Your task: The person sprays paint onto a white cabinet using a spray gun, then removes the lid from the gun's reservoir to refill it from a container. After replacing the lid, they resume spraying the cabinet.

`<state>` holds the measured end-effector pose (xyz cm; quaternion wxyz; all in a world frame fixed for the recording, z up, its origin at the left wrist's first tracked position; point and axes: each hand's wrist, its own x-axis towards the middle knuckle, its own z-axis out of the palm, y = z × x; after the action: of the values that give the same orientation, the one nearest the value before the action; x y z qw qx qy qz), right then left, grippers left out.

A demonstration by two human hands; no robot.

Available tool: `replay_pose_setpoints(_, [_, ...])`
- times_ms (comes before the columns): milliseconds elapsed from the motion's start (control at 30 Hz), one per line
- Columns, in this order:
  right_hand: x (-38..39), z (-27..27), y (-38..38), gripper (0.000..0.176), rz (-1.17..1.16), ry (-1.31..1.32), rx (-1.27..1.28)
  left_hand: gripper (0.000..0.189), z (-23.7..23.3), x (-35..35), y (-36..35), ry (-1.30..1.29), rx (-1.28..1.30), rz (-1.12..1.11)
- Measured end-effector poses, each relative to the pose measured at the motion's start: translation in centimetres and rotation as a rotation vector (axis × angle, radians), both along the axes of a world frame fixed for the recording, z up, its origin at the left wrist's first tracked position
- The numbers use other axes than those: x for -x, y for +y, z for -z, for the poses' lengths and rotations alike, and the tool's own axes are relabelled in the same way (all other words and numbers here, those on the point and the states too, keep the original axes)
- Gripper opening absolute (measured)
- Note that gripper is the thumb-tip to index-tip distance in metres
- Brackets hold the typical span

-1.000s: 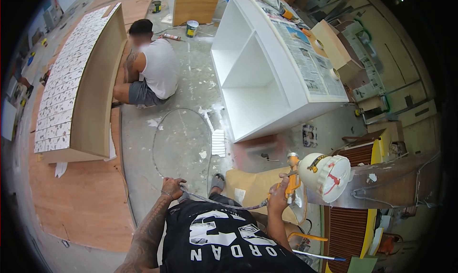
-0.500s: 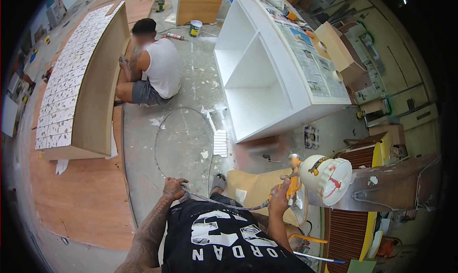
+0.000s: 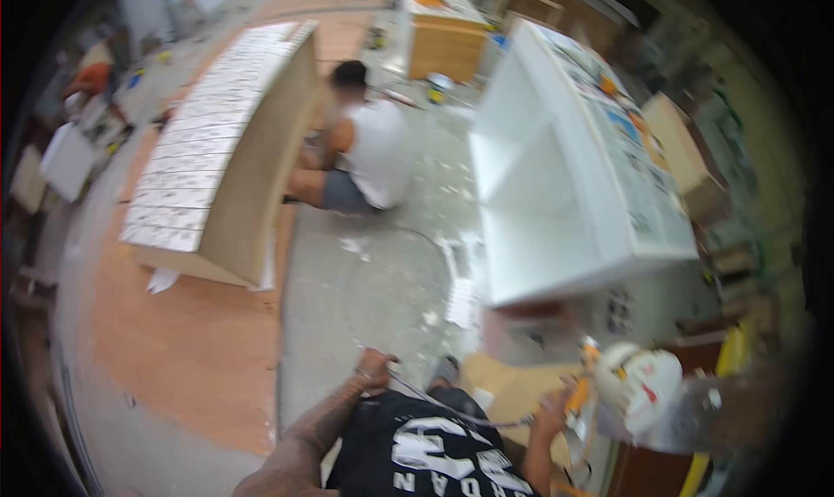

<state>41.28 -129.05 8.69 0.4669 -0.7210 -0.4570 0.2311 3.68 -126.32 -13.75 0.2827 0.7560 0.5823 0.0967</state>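
My right hand (image 3: 549,413) is closed around the handle of a paint spray gun (image 3: 579,396). The gun has an orange body and a white cup (image 3: 647,387) with red marks, tilted to the right. From the gun's handle, an air hose (image 3: 452,413) runs across the front of my black shirt to my left hand (image 3: 376,368). The fingers of that hand are wrapped round the hose, which continues faintly as a loop on the floor. Motion blur softens the finger detail.
A white open cabinet (image 3: 543,197) with newspaper (image 3: 621,119) on top stands ahead to the right. Left of it, a person (image 3: 375,154) crouches against a wooden cabinet (image 3: 256,162) with a patterned white surface. A paint can (image 3: 439,89) sits on the floor behind. Plywood (image 3: 187,349) lies at left.
The camera view has swung left, so the whole scene sits further right and lower, and it is blurred. Both hands keep their grips on the hose and spray gun.
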Motion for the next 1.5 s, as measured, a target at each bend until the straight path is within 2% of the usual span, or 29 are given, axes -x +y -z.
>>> replay_pose_setpoints(33, [0.7,-1.0,0.2,0.030,-0.013,-0.041,0.037,0.039,-0.3,0.0,-0.1,0.048,0.004,0.000])
replay_pose_setpoints(100, [2.3,-2.8,1.3,0.020,0.193,0.347,0.023,0.039,-2.3,-0.2,0.2,0.054,0.085,0.020])
replay_pose_setpoints(233, [5.6,-4.8,2.7,0.030,0.283,0.289,-0.147,0.039,-5.3,-0.2,1.6,0.082,0.217,0.031])
replay_pose_setpoints(400, [4.3,-3.5,3.4,0.031,0.286,0.295,-0.118,0.040,-6.1,-0.8,3.6,0.085,0.260,0.028])
replay_pose_setpoints(533, [1.7,-2.3,5.8,0.032,0.267,0.360,-0.071,0.039,-5.4,-2.8,5.7,0.130,0.200,0.006])
replay_pose_setpoints(600, [-1.6,0.8,6.6,0.035,0.214,0.659,-0.165,0.043,-4.7,-3.9,7.0,0.081,0.072,-0.029])
replay_pose_setpoints(667, [-2.2,1.9,7.6,0.038,0.393,0.927,-0.409,0.037,-5.0,-5.3,9.6,0.060,0.140,0.011])
replay_pose_setpoints(733, [-5.0,3.5,6.9,0.026,0.184,0.935,-0.482,0.036,-4.9,-6.8,11.4,-0.013,0.063,-0.001])
replay_pose_setpoints(800, [-4.0,-1.4,8.0,0.020,0.350,0.507,-0.185,0.037,-6.2,-8.8,13.4,0.006,0.066,0.061])
replay_pose_setpoints(933, [-5.5,-2.3,7.5,0.016,0.468,0.492,-0.190,0.039,-7.0,-11.7,16.3,0.055,0.059,0.101])
replay_pose_setpoints(1000, [-6.1,-1.5,7.0,0.021,0.453,0.372,-0.109,0.040,-7.4,-12.9,18.1,0.060,0.057,0.128])
replay_pose_setpoints(1033, [-6.6,0.5,6.1,0.029,0.381,0.548,-0.241,0.040,-7.5,-13.4,18.8,0.072,0.069,0.178])
replay_pose_setpoints(1067, [-7.1,2.4,5.2,0.029,0.396,0.548,-0.238,0.040,-7.6,-13.8,19.5,0.083,0.081,0.226])
replay_pose_setpoints(1133, [-6.5,1.8,5.8,0.019,0.307,-0.081,-0.157,0.042,-7.4,-14.8,21.2,0.126,0.142,0.321])
replay_pose_setpoints(1167, [-6.3,3.0,5.3,0.019,0.304,-0.095,-0.153,0.045,-7.3,-15.1,21.9,0.164,0.195,0.402])
replay_pose_setpoints(1333, [-4.2,2.8,5.9,0.019,0.348,0.280,-0.053,0.053,-5.1,-16.0,25.6,0.275,0.394,0.623])
replay_pose_setpoints(1500, [-0.5,1.7,9.2,0.019,0.315,0.351,0.118,0.059,-5.0,-14.9,31.6,0.252,0.447,0.793])
